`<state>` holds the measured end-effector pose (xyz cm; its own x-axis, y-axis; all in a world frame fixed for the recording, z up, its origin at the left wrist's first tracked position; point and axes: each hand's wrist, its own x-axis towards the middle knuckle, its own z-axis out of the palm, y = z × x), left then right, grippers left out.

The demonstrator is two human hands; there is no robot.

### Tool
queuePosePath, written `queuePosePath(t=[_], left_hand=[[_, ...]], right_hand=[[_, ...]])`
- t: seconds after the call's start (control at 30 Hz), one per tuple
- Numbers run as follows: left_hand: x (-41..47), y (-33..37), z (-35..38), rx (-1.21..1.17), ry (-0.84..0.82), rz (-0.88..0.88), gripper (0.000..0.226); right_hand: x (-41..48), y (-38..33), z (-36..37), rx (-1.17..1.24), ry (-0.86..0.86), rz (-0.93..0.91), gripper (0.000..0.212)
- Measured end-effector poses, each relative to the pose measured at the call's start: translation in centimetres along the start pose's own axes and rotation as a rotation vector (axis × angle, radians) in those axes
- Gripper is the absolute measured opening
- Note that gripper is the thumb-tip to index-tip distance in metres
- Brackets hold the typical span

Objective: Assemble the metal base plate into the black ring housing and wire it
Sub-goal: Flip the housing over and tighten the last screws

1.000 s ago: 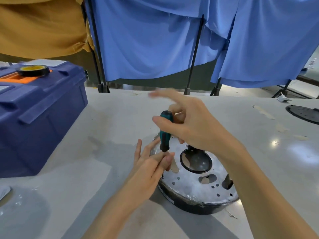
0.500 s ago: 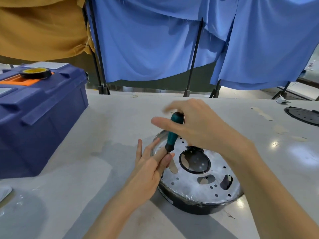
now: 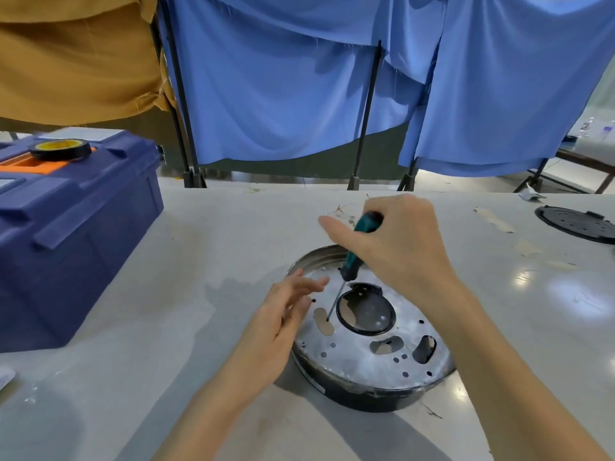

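Note:
The round metal base plate (image 3: pixel 359 357), full of holes and cut-outs, sits in the black ring housing (image 3: pixel 366 395) on the white table. My right hand (image 3: pixel 396 244) grips the teal handle of a screwdriver (image 3: pixel 354 251), which stands tilted with its tip on the plate beside an oblong slot, left of the big round opening. My left hand (image 3: pixel 279 324) hovers at the plate's left rim with relaxed, spread fingers, holding nothing. No wires are plainly visible on the plate.
A dark blue toolbox (image 3: pixel 66 234) stands at the left with a roll of black tape (image 3: pixel 60 149) on its lid. A black round cover (image 3: pixel 579 222) lies at the far right. Blue and ochre cloths hang on stands behind the table (image 3: pixel 166 294).
My left hand has let go of the screwdriver shaft and drawn back left with fingers spread. My right hand has tilted the screwdriver so its tip rests on the plate.

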<state>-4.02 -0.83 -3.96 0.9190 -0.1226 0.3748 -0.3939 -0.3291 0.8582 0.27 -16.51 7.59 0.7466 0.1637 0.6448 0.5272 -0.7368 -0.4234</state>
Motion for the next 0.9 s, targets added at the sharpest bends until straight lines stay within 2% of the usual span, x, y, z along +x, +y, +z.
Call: queuePosePath(t=[0.1,0.17,0.23,0.3,0.37,0.4,0.47,0.6,0.73,0.9], left_hand=[[0.3,0.0,-0.9,-0.078,0.141,-0.045,0.034],[0.6,-0.3,-1.0,-0.126,0.189,-0.191,0.053],[1.0,-0.3,-0.9,-0.134,0.185,-0.350,0.066],[1.3,-0.4,-0.9,-0.055,0.223,-0.394,0.059],[1.7,0.1,-0.8,0.043,0.286,-0.397,0.038],[1.7,0.4,-0.8,0.072,0.293,-0.412,0.032],[1.6,0.3,-0.5,0.023,0.298,-0.476,0.037],[1.4,-0.4,-1.0,-0.074,0.340,-0.509,0.017],[1.3,-0.5,-3.0,-0.139,0.403,-0.503,0.034],[0.9,-0.9,-5.2,-0.203,0.465,-0.527,0.038]], right_hand=[[0.5,2.0,-1.7,0.168,0.156,0.140,0.061],[1.0,3.9,-2.4,0.367,0.242,0.338,0.063],[1.4,5.8,-3.2,0.533,0.319,0.559,0.051],[1.4,7.8,-4.2,0.649,0.330,0.702,0.030],[1.2,9.4,-5.0,0.796,0.288,0.817,0.013],[1.0,10.1,-5.2,0.875,0.266,0.876,0.008],[0.3,11.6,-5.5,0.982,0.242,0.975,0.012],[-0.7,14.5,-5.7,0.966,0.114,1.086,0.028],[-1.7,16.2,-5.1,0.815,-0.082,1.140,0.026],[-3.3,17.1,-3.1,0.480,-0.307,1.088,0.023]])
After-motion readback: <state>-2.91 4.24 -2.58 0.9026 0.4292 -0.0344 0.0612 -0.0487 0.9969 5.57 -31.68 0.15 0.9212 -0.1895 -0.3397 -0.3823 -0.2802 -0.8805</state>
